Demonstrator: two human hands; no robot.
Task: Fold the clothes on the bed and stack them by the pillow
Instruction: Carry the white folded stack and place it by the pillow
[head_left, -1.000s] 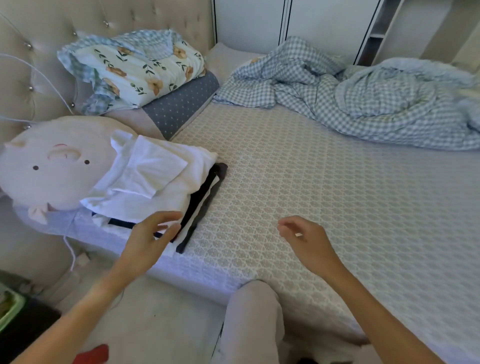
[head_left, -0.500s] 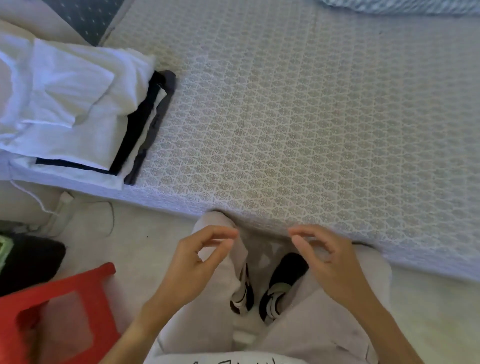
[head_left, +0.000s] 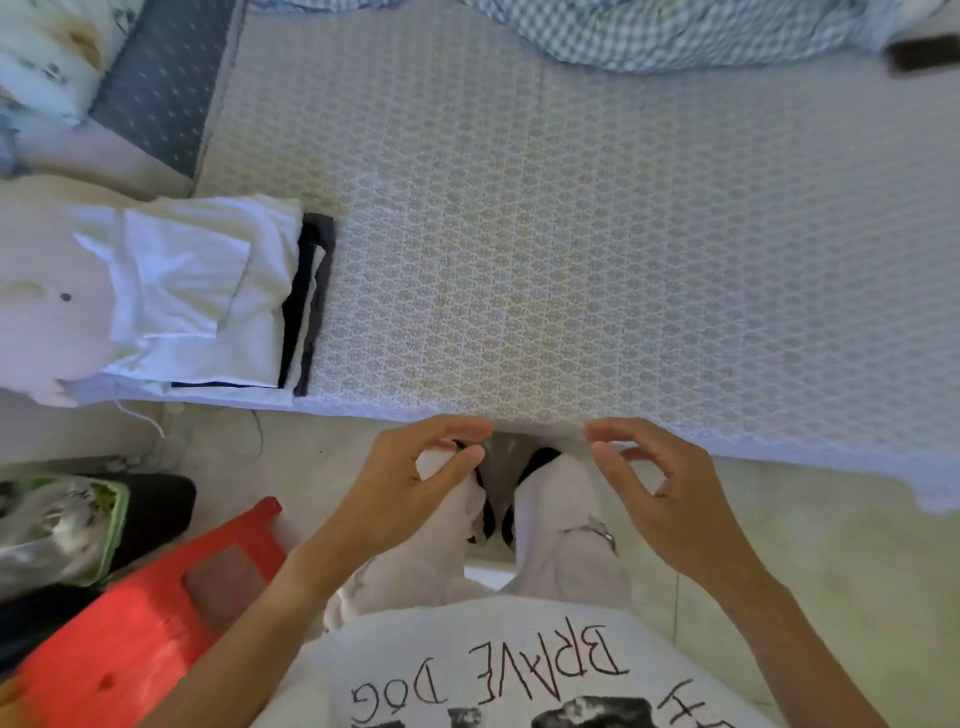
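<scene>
Along the near edge of the bed (head_left: 597, 249), both hands hover over the floor, just short of the mattress side. The left hand (head_left: 415, 493) has its fingers loosely curled, thumb and forefinger nearly meeting, and holds nothing. The right hand (head_left: 654, 493) mirrors it, fingers bent and apart, also gripping nothing. A small gap separates the two hands, and through it the person's pale trousers (head_left: 561, 525) and dark shoes (head_left: 540, 460) show.

Most of the mattress surface is bare, a wide stretch of patterned, lace-like cover running from the near edge toward the far side. At the far edge lies a rumpled blue-and-white checked blanket (head_left: 675, 31).

The stack of folded clothes (head_left: 208, 296) sits at the left end of the bed, close to its near edge. White fabric lies on top, with dark layers showing along the stack's right side. It leans partly on a round pink plush pillow (head_left: 36, 312) with a stitched face. Beyond it is a grey dotted pillow (head_left: 156, 88) and a floral one (head_left: 41, 62) at the corner.

On the floor at left stands a red plastic stool (head_left: 145, 623), and beside it a green-rimmed basket (head_left: 117, 525) holding crinkled, shiny plastic wrap (head_left: 47, 525).
</scene>
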